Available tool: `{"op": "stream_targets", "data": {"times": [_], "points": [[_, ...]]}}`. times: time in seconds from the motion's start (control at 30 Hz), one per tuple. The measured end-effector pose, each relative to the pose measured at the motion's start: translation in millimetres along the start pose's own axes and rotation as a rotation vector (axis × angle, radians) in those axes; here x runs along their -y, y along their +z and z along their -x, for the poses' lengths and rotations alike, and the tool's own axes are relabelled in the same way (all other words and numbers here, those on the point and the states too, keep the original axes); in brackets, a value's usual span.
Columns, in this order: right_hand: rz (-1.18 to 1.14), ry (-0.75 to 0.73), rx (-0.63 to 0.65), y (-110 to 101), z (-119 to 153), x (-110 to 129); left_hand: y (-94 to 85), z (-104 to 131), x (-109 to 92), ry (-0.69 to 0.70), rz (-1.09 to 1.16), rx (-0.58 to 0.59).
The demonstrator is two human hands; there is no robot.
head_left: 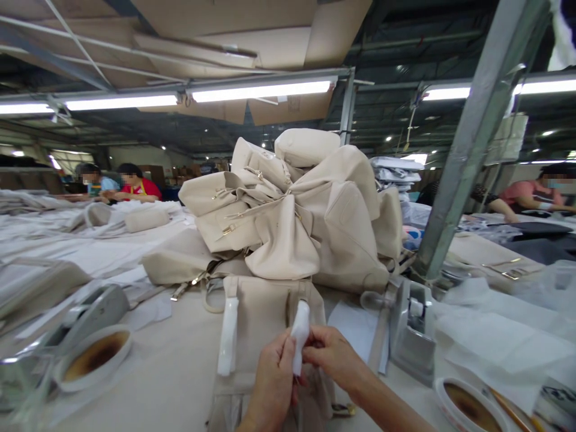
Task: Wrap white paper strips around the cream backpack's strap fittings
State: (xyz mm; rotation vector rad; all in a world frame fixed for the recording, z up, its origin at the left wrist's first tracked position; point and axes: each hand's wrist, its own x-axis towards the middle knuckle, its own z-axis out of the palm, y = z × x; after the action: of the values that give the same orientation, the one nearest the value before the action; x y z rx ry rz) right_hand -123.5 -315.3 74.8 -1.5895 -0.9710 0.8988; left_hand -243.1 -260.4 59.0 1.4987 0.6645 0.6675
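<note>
A beige bag (261,336) lies flat on the table in front of me, with two straps on its face. White wrapping covers the left strap (227,336). Around the right strap, more white wrapping (300,327) is bunched, and both of my hands are on it. My left hand (274,375) pinches its lower part from the left, thumb uppermost. From the right, my right hand (330,354) has its fingers curled against the same wrapping. Some fingertips are hidden behind the strap and the hands.
Beige bags (292,222) are heaped just behind. A grey tape dispenser (411,330) stands at the right, another dispenser (90,318) at the left. Bowls of brown liquid (128,354) sit on both sides. A slanted metal post (468,144) rises at right. Co-workers (139,186) sit farther back.
</note>
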Motion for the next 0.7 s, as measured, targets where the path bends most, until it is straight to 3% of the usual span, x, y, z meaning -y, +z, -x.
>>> {"op": "stream_targets", "data": {"times": [0.17, 0.3, 0.37, 0.5, 0.63, 0.7], "points": [[-0.165, 0.107, 0.008, 5.3, 8.5, -0.1, 0.9, 1.1, 3.0, 0.026, -0.036, 0.017], [-0.483, 0.136, 0.035, 17.6, 7.7, -10.1, 3.3, 3.9, 12.1, 0.003, 0.024, -0.011], [-0.64, 0.14, 0.068, 22.6, 7.0, -14.0, 5.6, 5.3, 18.0, 0.0, 0.109, -0.011], [-0.8, 0.195, 0.266, 24.1, 1.5, -22.3, 8.3, 2.6, 32.6, -0.001, 0.377, 0.017], [-0.956, 0.189, 0.282, 24.6, -14.1, -38.0, 3.0, -4.9, 47.3, -0.055, 0.695, 0.156], [-0.983, 0.125, 0.359, 27.8, -24.0, -48.3, -2.0, -6.4, 52.2, -0.074, 0.779, 0.242]]}}
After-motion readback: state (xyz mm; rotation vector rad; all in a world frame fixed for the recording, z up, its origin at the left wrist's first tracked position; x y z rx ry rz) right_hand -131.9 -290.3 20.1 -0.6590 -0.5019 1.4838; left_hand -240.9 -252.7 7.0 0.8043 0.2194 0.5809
